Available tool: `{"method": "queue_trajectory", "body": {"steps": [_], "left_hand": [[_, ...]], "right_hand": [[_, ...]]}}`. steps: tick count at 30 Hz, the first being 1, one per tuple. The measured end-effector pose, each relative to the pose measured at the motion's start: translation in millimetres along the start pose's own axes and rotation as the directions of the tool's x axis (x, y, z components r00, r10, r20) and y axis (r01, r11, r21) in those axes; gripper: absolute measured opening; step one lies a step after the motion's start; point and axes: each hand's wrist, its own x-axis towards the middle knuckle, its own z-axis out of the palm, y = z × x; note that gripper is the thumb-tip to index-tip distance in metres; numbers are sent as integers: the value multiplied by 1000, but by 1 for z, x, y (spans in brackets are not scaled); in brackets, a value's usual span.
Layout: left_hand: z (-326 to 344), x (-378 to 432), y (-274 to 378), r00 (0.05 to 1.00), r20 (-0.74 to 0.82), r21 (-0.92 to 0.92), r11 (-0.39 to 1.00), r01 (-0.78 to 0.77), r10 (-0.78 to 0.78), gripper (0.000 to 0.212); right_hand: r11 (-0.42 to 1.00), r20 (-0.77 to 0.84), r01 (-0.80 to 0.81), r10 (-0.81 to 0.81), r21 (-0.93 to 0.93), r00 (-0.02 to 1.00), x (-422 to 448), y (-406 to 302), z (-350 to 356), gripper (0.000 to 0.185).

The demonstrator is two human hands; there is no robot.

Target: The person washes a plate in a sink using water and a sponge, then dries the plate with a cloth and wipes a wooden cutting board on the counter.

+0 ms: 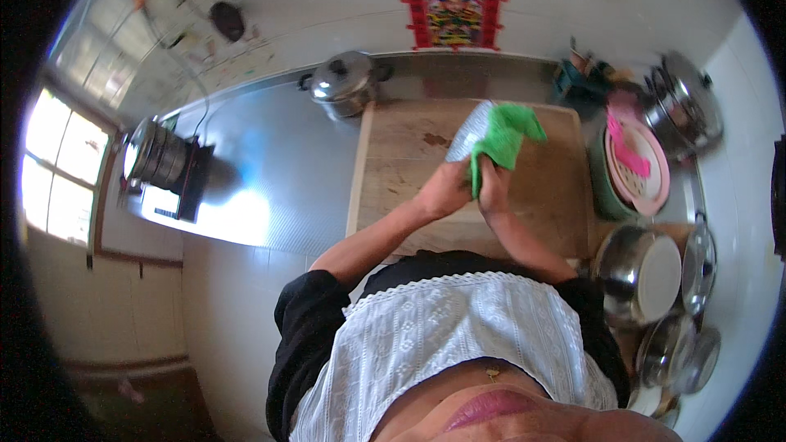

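Note:
My left hand [447, 187] is closed at the lower end of what looks like a broad silver knife blade [471, 130]; its handle is hidden in the hand. A green cloth [508, 132] hangs over the right side of the blade, and my right hand [493, 187] grips its lower part. Both hands are close together above a large wooden cutting board [540, 196]. A dark wet-looking stain [436, 139] marks the board to the left of the blade.
A lidded steel pot [345, 87] stands behind the board's left corner. Stacked pink and green basins [654, 199] sit at the right, beside steel pots [623, 276] and glass lids [699, 270]. Far left on the metal counter [282, 153] is a steel steamer pot [156, 153].

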Motion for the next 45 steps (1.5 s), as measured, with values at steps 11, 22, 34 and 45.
{"method": "queue_trajectory", "body": {"steps": [11, 22, 34, 45], "left_hand": [[-13, 16, 34, 966, 185, -467, 849, 248, -180, 33], [25, 26, -3, 946, -290, -522, 852, -27, -148, 34], [-43, 43, 2, 886, 116, -950, 210, 231, -448, 56], [16, 26, -6, 944, -55, -802, 578, 153, -327, 43]], "right_hand": [[850, 93, -343, 334, 400, 938, 102, 6, -54, 43], [611, 43, -519, 621, 598, 782, 30, 4, 4, 48], [981, 216, -142, 169, -134, 962, 89, -1, -69, 47], [779, 295, 460, -361, -426, 884, 27, -12, -24, 56]]}}
